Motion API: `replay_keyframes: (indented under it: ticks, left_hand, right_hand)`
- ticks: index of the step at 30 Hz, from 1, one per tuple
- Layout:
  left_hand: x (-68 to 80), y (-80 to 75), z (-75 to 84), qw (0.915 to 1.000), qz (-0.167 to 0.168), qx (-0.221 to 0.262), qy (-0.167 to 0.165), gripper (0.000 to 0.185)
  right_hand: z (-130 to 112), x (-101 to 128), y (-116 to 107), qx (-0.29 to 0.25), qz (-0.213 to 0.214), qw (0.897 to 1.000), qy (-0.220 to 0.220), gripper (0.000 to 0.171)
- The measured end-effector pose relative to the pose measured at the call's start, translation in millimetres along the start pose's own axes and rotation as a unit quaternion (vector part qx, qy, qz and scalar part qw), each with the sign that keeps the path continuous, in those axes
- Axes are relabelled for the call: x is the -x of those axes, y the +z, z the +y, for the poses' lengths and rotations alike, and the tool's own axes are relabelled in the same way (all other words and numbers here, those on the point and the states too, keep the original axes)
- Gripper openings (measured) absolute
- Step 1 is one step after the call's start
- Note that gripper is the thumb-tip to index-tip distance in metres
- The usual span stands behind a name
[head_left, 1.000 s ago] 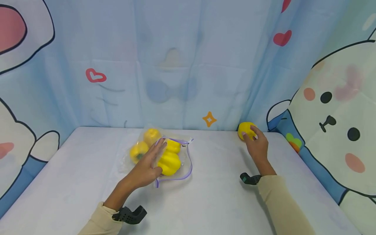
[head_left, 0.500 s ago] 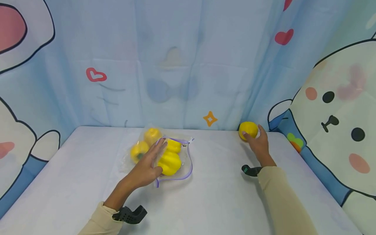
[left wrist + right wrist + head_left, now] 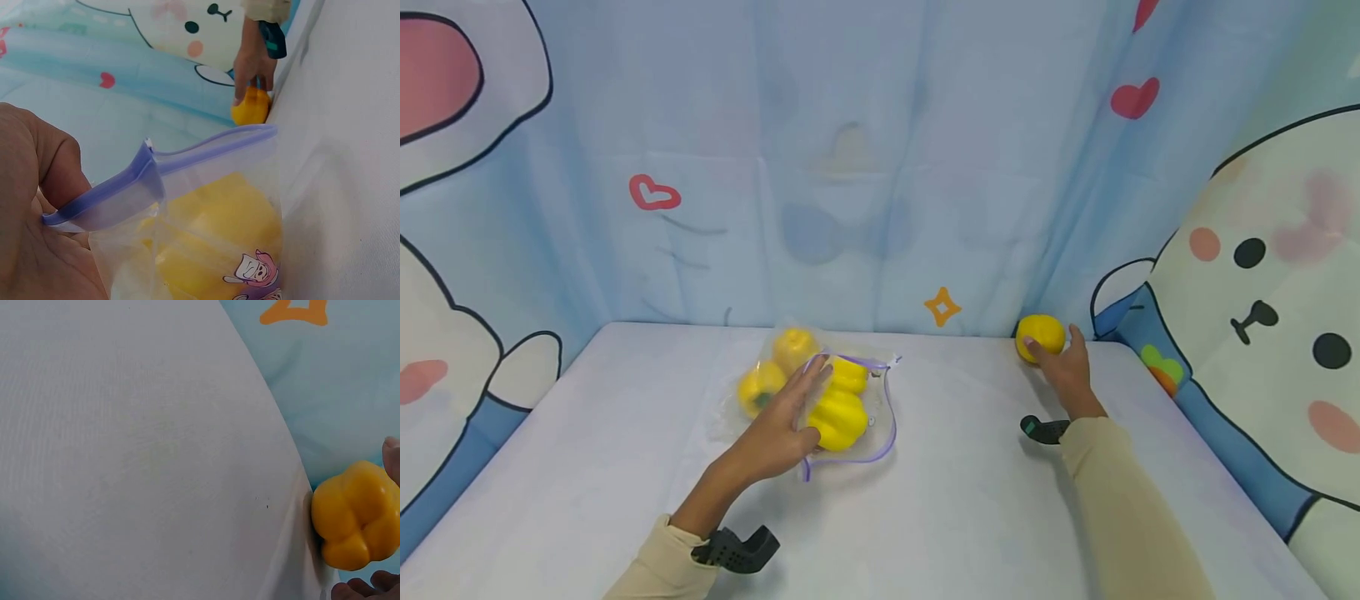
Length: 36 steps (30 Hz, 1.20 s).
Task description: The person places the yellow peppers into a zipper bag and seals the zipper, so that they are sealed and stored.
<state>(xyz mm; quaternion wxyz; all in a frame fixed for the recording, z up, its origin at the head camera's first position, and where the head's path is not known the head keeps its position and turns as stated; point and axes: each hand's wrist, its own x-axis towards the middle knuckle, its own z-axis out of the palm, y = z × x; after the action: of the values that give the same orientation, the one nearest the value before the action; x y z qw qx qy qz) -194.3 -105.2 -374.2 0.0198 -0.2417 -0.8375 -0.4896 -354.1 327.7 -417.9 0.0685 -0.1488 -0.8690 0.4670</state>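
L hand [image 3: 778, 433] is gripping the rim [image 3: 212, 150] of a clear zip bag [image 3: 881, 417] on the desk [image 3: 955, 500], prob. keeping it spread round yellow peppers [image 3: 838, 421]; R hand [image 3: 1070, 372], fingers parted, is straddling a loose pepper [image 3: 1040, 335] by the curtain [image 3: 985, 208].

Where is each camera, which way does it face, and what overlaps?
Head: on the head, facing forward and down at table, bag and lone pepper; left hand, right hand and sleeves show.
Left wrist: on that wrist, facing past bag to lone pepper; left hand close, right hand beyond.
Right wrist: on that wrist, facing table and curtain, lone pepper at image right; only right fingers show.
Shared by all three: lone pepper.
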Motion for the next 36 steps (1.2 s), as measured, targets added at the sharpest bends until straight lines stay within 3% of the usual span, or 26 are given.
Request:
replay_keyframes:
  ticks: [14, 36]
  left_hand:
    - [-2.4, 2.4, 1.6, 0.9999, -0.003, -0.006, 0.008, 0.092]
    - [-1.1, 0.7, -1.0, 0.9999, -0.003, -0.011, 0.005, 0.092]
  right_hand:
    - [6.9, -2.1, -5.0, 0.031, 0.003, 1.000, -0.005, 0.085]
    - [6.4, -0.1, -5.8, 0.035, -0.024, 0.999, -0.016, 0.080]
